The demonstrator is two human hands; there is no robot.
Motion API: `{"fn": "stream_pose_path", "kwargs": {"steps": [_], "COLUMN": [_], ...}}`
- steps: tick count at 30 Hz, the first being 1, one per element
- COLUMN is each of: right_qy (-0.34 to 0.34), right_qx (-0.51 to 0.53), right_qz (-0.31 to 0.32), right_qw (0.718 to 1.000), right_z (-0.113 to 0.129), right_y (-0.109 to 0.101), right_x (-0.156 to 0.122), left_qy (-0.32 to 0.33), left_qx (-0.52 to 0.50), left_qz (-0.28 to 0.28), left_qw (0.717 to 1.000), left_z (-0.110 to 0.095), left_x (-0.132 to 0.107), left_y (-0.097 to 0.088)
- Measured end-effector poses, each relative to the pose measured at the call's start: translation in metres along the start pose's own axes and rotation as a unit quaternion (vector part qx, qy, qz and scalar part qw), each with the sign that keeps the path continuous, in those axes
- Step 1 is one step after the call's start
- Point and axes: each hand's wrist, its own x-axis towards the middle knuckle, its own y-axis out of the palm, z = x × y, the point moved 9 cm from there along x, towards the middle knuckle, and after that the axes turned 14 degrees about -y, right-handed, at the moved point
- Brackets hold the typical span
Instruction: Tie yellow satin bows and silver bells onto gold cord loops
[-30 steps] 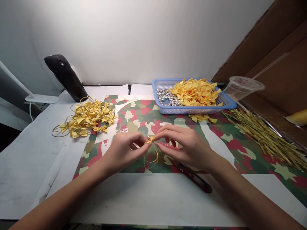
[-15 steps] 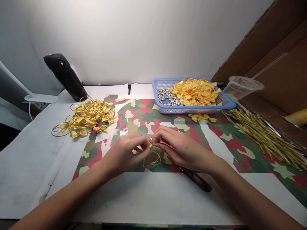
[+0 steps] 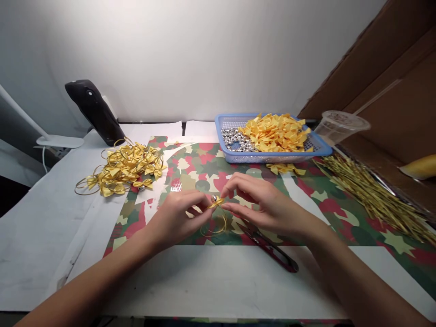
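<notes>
My left hand [image 3: 184,213] pinches a small yellow ribbon bow [image 3: 215,203] between thumb and fingertips. A shiny silver bell-like bead [image 3: 214,198] sits at the bow's upper side. Below it hangs a thin gold wire loop [image 3: 225,222]. At the bow's right end is my right hand [image 3: 260,202], its thumb and index finger slightly parted; whether they touch the ribbon is hard to see. Under that hand lies a slim dark tool with a long handle [image 3: 274,252].
To the left is a pile of gold-looped yellow bows [image 3: 126,168], with a black device [image 3: 97,111] behind. A blue basket [image 3: 272,157] holds silver beads and yellow ribbon bows. Gold wire stems [image 3: 371,195] and a tilted plastic cup [image 3: 340,129] lie at right.
My right thumb and index finger have parted and drawn slightly right, showing more of the bow. The bead now leans left, and more of the dark tool shows.
</notes>
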Motion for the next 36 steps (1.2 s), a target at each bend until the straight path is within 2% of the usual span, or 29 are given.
{"fn": "stream_pose_path", "kwargs": {"steps": [5,12,15,19,22,29,33,36], "right_qy": [-0.008,0.042,0.084,0.119,0.133,0.141,0.130,0.141], "right_qx": [0.011,0.051,0.125,0.231,0.283,0.295,0.273,0.279], "right_qz": [-0.005,-0.077,-0.125,-0.151,-0.190,-0.333,-0.370,-0.396], "right_qw": [1.000,0.995,0.981,0.954,0.931,0.884,0.878,0.863], "right_z": [0.002,-0.009,-0.017,-0.023,-0.027,-0.044,-0.044,-0.044], "right_y": [0.004,-0.014,-0.015,0.001,0.004,-0.027,-0.043,-0.051], "right_x": [0.001,-0.002,-0.004,-0.005,-0.006,-0.018,-0.021,-0.025], "left_qy": [-0.031,-0.112,-0.143,-0.164,-0.168,-0.176,-0.178,-0.176], "left_qx": [-0.014,-0.100,-0.139,-0.172,-0.178,-0.171,-0.171,-0.168], "left_qz": [0.013,0.041,0.043,0.049,0.065,0.079,0.087,0.088], "left_qw": [0.999,0.988,0.979,0.970,0.967,0.966,0.965,0.966], "left_z": [0.005,0.016,0.019,0.023,0.024,0.024,0.026,0.027], "left_x": [0.001,0.004,0.005,0.004,0.003,0.003,0.002,0.002], "left_y": [0.002,0.002,0.001,0.002,0.005,0.010,0.012,0.012]}}
